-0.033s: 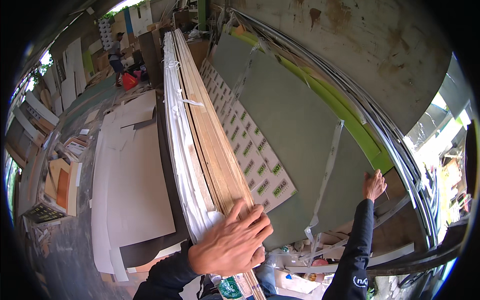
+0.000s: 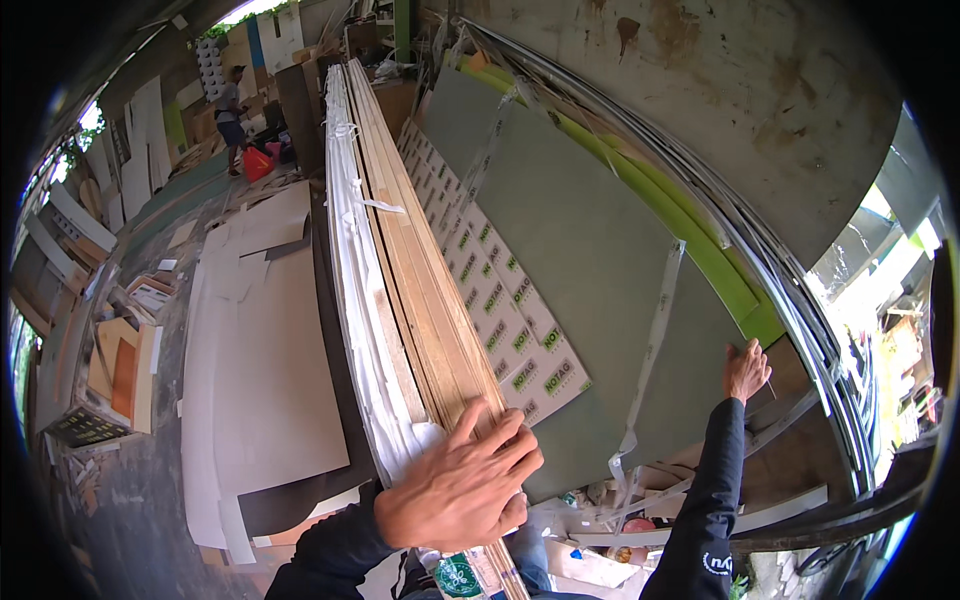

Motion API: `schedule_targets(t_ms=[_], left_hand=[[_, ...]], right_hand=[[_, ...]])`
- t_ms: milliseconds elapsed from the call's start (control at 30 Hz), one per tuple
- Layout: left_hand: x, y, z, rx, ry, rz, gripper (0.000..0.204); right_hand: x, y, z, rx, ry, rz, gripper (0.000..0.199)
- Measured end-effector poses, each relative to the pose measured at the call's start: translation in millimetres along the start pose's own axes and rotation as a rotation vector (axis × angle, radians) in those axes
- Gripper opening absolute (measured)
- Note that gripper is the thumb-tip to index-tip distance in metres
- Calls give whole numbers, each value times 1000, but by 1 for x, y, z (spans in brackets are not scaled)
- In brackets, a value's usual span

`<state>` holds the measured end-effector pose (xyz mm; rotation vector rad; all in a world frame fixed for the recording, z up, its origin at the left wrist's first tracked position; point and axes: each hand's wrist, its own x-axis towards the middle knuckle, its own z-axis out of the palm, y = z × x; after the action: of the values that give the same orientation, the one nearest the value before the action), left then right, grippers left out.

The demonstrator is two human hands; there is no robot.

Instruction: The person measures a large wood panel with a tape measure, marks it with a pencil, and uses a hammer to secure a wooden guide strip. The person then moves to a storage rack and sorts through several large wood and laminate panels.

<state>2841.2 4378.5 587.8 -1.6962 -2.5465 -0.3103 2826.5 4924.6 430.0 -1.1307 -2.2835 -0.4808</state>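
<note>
A thick stack of boards [image 2: 408, 255] stands on edge in front of me, pale wood edges on its right side and torn white wrapping on its left. My left hand [image 2: 460, 485] lies over the stack's near top edges, its bent fingers apart and hooked toward the right side. To the right leans a large grey-green panel [image 2: 590, 250] with strips of clear tape. My right hand [image 2: 745, 370], arm stretched out, has its fingers closed over the panel's corner beside a lime-green sheet [image 2: 765, 322]. The boards' lower parts are hidden.
A printed white sheet [image 2: 545, 375] stands between stack and panel. Long metal strips [image 2: 800, 300] curve along the right wall. Left of the stack are pale sheets [image 2: 270, 370] and scrap wood [image 2: 125, 375]. A person [image 2: 230, 115] stands far left near a red bag [image 2: 258, 165].
</note>
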Motion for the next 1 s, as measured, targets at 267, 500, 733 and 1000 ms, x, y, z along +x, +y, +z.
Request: schedule_targets(t_ms=[267,500,733,1000], left_hand=[[-1,5,-5,-12,-97,-47,43],[0,5,-7,-35,-120,-58,47],[0,3,1,-44,-91,-34,46],[-1,2,-4,-44,-65,-9,44]], right_hand=[[0,-1,-8,78,15,-27,45],[-15,-18,-30,156,48,-47,40],[-19,-9,-34,136,66,-138,44],[-27,-15,-56,197,61,-174,45]])
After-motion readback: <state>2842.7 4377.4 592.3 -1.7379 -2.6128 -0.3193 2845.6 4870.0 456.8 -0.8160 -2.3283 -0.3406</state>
